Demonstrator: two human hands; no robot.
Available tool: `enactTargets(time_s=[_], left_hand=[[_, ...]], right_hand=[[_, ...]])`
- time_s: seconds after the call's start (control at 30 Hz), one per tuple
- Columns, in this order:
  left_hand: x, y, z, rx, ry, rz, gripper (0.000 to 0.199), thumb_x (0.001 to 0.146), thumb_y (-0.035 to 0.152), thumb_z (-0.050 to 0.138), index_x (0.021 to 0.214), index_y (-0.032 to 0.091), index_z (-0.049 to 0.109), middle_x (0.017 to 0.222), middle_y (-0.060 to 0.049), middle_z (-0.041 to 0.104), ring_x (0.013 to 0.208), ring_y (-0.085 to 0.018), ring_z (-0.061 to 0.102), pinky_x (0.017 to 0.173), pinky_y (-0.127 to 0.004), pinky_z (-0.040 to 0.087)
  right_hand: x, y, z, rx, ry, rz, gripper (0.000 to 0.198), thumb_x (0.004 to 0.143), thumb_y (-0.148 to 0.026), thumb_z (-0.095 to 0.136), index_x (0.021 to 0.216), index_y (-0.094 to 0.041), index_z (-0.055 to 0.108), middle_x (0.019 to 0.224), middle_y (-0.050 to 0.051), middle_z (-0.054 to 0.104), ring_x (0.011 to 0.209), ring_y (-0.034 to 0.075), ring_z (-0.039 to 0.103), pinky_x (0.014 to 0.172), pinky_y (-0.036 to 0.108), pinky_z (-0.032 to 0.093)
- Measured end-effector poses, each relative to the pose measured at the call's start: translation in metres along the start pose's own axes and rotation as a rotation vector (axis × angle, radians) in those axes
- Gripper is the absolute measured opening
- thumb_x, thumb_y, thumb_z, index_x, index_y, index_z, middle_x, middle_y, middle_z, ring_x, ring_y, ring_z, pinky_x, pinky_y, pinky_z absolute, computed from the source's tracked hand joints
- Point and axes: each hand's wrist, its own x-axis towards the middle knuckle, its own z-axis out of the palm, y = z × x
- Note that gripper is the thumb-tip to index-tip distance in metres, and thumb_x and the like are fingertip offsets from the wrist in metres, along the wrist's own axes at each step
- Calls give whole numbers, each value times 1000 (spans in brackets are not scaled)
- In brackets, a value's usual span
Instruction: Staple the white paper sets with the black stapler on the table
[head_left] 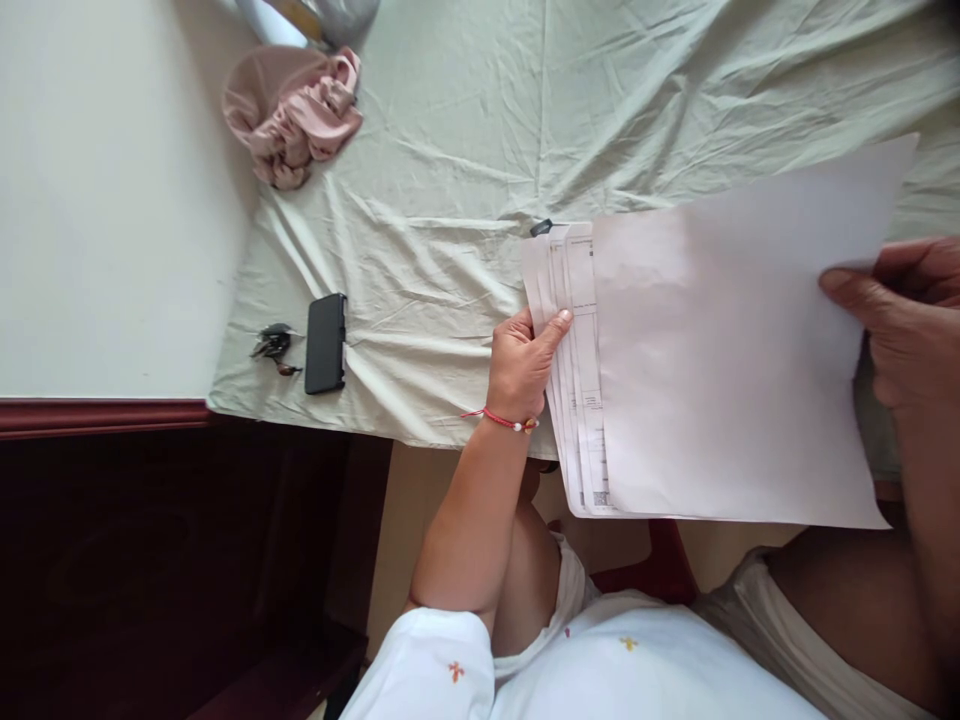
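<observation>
My left hand (521,365), with a red string bracelet at the wrist, grips the left edge of a stack of printed papers (583,350), thumb on top. Over most of the stack lies a blank white sheet (735,350), its left edge set in from the papers below, so only their printed margins show. My right hand (911,320) pinches that sheet at its right edge, thumb on top and fingers partly hidden behind. The papers reach past the table's near edge, above my lap. A small dark object (541,228) touches the stack's upper left corner; its kind is unclear.
A pale green cloth (435,250) covers the table. To the left lie a black phone (325,343) and a small dark bundle, perhaps keys (274,343). A pink satiny cloth (296,115) sits farther back by the white wall (97,200). Dark red wooden furniture (150,560) stands lower left.
</observation>
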Motion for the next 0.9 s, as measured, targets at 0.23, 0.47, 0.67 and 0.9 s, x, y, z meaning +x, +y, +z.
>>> enactTargets(time_s=[0.23,0.47,0.67,0.9], left_hand=[[1,-1,0,-10,9,-7,26,69,36,89,89,22,80,91,-4,83,99,-26,78,91,-40,61],[-1,-1,3,0,-20,13,24,74,34,84,94,23,78,100,-4,83,108,-25,76,101,-40,59],[-2,-2,5,17,-29,21,23,78,34,82,96,21,78,104,-5,82,111,-25,75,106,-41,57],[-2,-2,5,59,-18,53,27,81,43,82,98,21,79,104,-5,82,110,-25,75,103,-39,57]], right_hand=[[-6,-13,4,56,2,99,30,68,-40,91,92,-23,81,63,0,57,36,6,35,26,24,20],[-6,-7,7,106,-1,44,31,68,-38,90,92,-21,81,64,0,59,38,6,37,25,21,20],[-4,0,10,142,-11,-14,24,68,-32,89,88,-21,80,67,0,62,41,6,39,28,20,25],[-8,-5,9,116,-19,-9,26,70,-33,86,90,-19,80,64,-2,58,40,5,36,26,19,21]])
